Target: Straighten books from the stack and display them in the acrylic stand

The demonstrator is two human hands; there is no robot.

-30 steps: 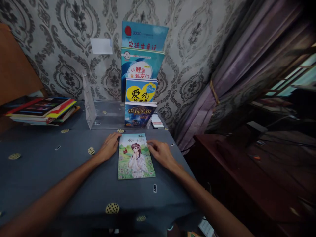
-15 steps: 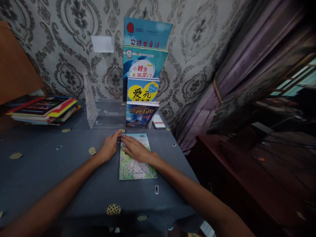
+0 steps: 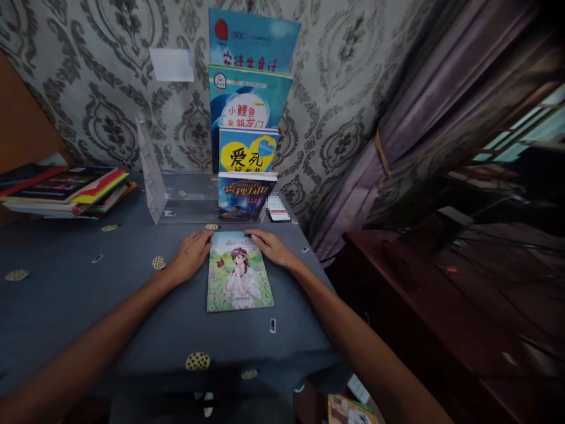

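A green and white book (image 3: 239, 280) with a drawn figure on its cover lies flat on the dark tablecloth (image 3: 145, 330). At its upper left corner is my left hand (image 3: 192, 253), fingertips at the edge. My right hand (image 3: 270, 247) touches the upper right corner, its fingers curled at that edge. Both hands seem to hold the book by these corners. Behind it, a clear stepped rack (image 3: 152, 188) carries upright books on its right side: a dark blue one (image 3: 243, 200), a yellow and blue one (image 3: 247, 154) and two taller teal ones (image 3: 247, 88).
Stacked books and magazines (image 3: 66, 188) lie at the table's left. A small white item (image 3: 279, 209) is right of the rack. A purple curtain (image 3: 366, 171) and a dark red cabinet (image 3: 410, 294) stand to the right. Another book (image 3: 351, 410) shows below the table edge.
My right hand has moved from across the book's cover to its upper right corner, uncovering the picture. My left hand remains near the upper left corner. The view has shifted slightly.
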